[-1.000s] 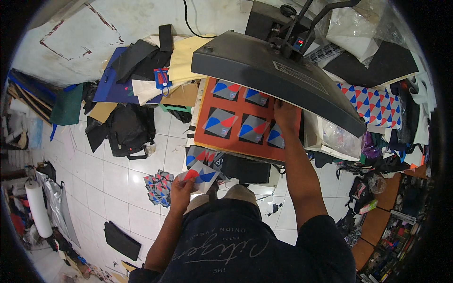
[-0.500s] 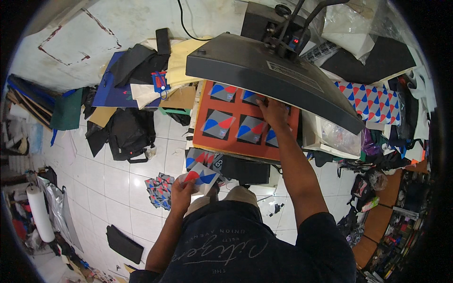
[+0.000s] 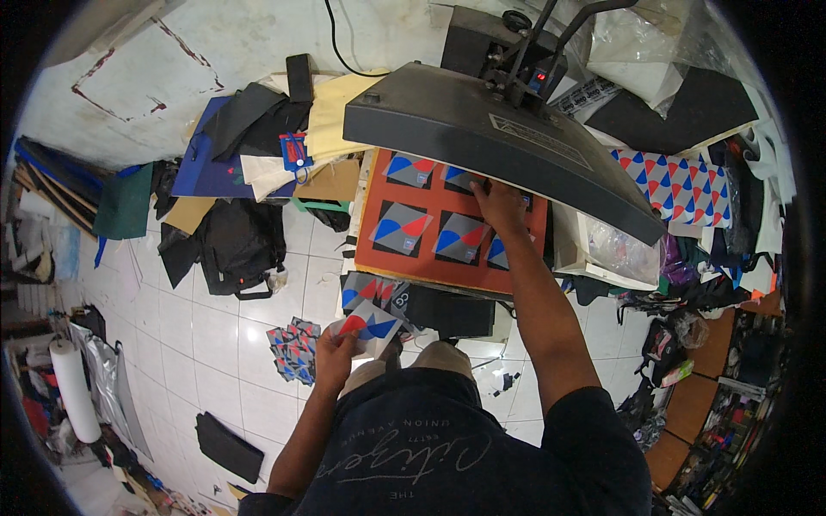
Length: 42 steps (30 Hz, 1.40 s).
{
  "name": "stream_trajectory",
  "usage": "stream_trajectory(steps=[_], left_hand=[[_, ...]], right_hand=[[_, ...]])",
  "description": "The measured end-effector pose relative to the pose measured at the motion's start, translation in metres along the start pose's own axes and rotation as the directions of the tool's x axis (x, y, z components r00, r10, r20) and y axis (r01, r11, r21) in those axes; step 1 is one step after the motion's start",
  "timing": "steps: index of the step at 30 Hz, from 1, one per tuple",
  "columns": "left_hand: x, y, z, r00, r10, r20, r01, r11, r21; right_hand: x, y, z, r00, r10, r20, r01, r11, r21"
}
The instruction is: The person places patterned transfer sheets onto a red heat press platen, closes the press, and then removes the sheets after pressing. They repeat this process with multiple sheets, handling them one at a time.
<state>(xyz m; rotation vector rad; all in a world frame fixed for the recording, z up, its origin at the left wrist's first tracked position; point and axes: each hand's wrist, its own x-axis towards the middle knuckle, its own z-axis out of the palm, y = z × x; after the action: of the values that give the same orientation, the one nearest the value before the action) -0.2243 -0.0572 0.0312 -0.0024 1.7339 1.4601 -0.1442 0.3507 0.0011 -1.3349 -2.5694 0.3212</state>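
Under press, right hand point(image 3: 497, 199) flat – patches point(image 3: 461, 237) askew

Low gap between raised press lid point(image 3: 490, 142) and orange bed point(image 3: 447, 262)

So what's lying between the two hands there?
In the head view, a dark box on the press's front edge and a small stack of printed patches lie between the left hand and the right hand.
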Motion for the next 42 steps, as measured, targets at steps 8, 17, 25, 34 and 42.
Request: stream_trajectory(steps=[8, 17, 25, 34, 42], left_hand=[[-0.004, 0.004, 0.0, 1.0, 0.006, -0.015, -0.006, 1.0, 0.013], [-0.001, -0.004, -0.006, 1.0, 0.024, 0.004, -0.025, 0.999, 0.043], [0.003, -0.007, -0.008, 0.999, 0.029, 0.016, -0.03, 0.998, 0.047], [0.005, -0.015, -0.012, 0.999, 0.045, 0.02, -0.046, 0.998, 0.043], [0.004, -0.017, -0.012, 0.999, 0.034, 0.007, -0.034, 0.999, 0.022]], right_hand=[[-0.004, -0.008, -0.007, 0.998, 0.059, -0.013, -0.059, 0.998, 0.024], [-0.009, 0.007, 0.004, 0.996, 0.073, -0.047, -0.068, 0.993, 0.097], [-0.008, -0.003, -0.008, 0.986, 0.148, 0.076, -0.151, 0.988, 0.043], [-0.008, -0.001, -0.004, 0.991, 0.106, 0.08, -0.107, 0.994, 0.008], [-0.01, -0.007, -0.007, 0.986, 0.143, 0.081, -0.144, 0.99, 0.006]])
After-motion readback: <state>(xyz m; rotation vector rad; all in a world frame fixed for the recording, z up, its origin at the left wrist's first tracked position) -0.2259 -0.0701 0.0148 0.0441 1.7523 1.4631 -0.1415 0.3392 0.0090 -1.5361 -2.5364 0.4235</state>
